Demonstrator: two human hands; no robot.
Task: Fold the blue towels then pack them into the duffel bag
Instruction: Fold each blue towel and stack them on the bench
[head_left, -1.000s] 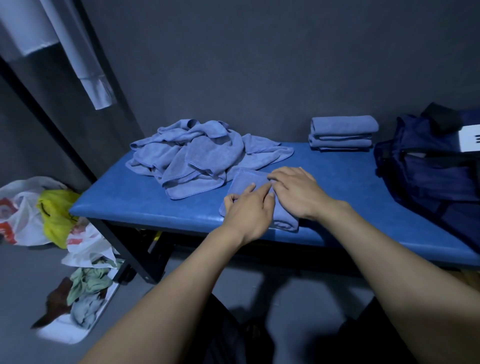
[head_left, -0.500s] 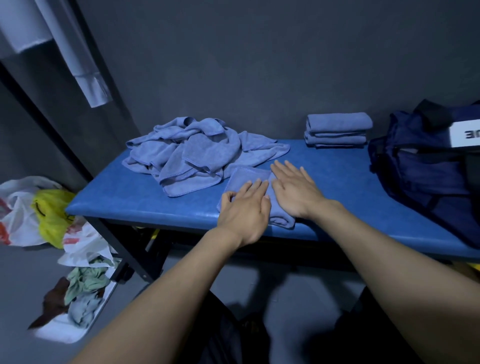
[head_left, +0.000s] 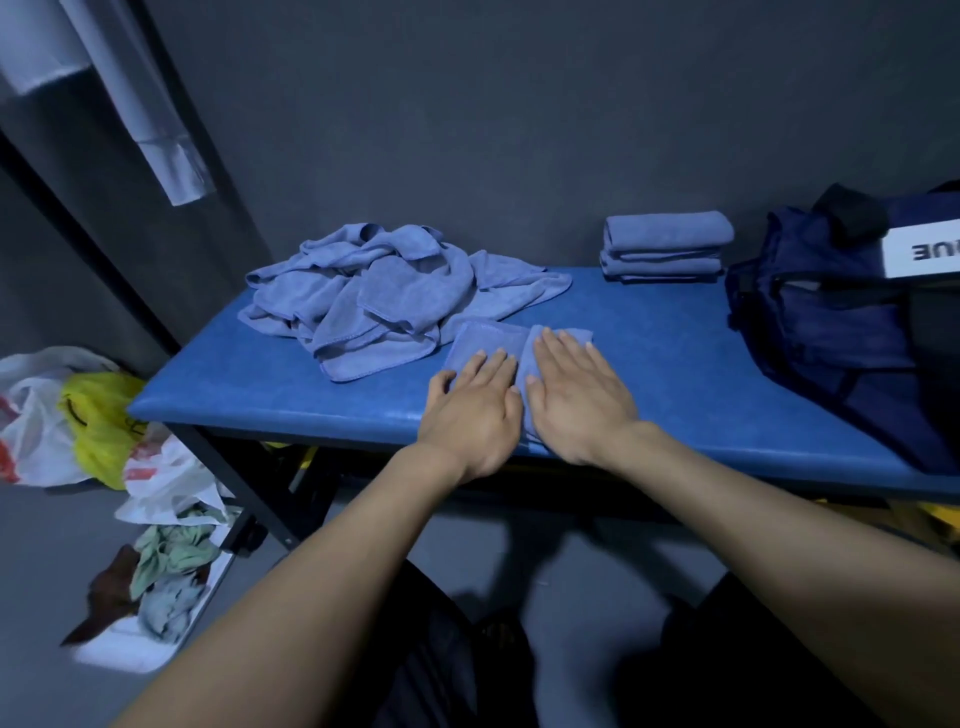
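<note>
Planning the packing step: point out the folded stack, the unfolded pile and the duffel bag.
folded stack (head_left: 667, 231), head view, top towel.
unfolded pile (head_left: 387, 291), head view, middle of the heap.
duffel bag (head_left: 826, 322), head view, front panel.

Folded blue towel (head_left: 488, 338) flat on bench, beside crumpled towel heap (head_left: 379, 296).

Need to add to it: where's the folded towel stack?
The folded towel stack sits at the bench's back edge against the wall, right of centre, just left of the duffel bag.

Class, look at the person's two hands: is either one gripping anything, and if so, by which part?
Nothing is gripped. The left hand and the right hand lie flat, fingers straight, pressing on top of the folded towel on the bench.
</note>
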